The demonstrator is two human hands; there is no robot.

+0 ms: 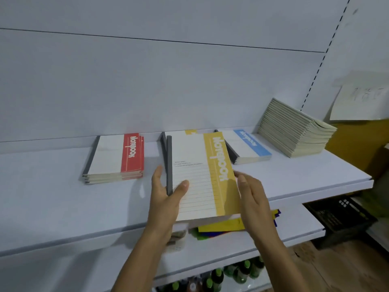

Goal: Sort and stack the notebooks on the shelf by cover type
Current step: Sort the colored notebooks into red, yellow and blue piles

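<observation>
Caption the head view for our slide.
Left hand grips, right hand steadies a yellow notebook between red stack and blue stack.

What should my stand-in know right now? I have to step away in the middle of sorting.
The left hand grips the yellow notebook at its grey spine, thumb on the cover. The right hand touches the opposite edge with straight fingers. The notebook juts past the front of the shelf, above the yellow pile.
Done: red pile at left, blue pile right of the yellow one, plain pile far right.
Left: probably set this notebook on the yellow pile and square it.
</observation>
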